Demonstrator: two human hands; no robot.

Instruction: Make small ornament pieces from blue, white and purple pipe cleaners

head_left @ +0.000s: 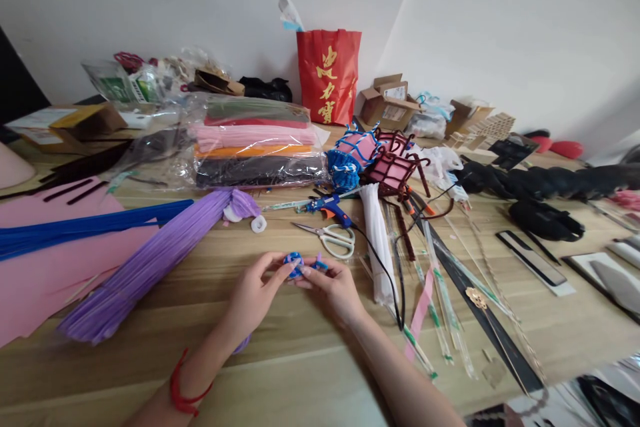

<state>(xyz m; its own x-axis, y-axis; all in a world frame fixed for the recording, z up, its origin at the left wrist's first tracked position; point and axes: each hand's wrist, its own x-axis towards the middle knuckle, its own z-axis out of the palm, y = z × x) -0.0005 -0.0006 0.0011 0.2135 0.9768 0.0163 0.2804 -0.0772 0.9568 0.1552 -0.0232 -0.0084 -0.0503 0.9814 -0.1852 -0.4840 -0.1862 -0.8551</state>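
Both hands meet over the wooden table, pinching a small coil of twisted blue and purple pipe cleaners (pixel 293 263). My left hand (pixel 265 283) grips the coil's left side between thumb and fingers. On its right side, my right hand (pixel 330 287) holds the coil and its loose end, which sticks out past the fingers. Just beyond the hands lie white-handled scissors (pixel 337 240) and a blue glue gun (pixel 333 208). A bundle of purple pipe cleaners (pixel 150 263) stretches out to the left. White pipe cleaners (pixel 379 247) lie to the right.
Behind are a clear bag of coloured pipe cleaners (pixel 260 140), pink lanterns with blue and brown frames (pixel 393 170), and a red bag (pixel 329 73). Pink sheets (pixel 65 240) cover the left. Glue-stick wrappers (pixel 443 313) and a dark strip (pixel 500 347) lie right, near a cable.
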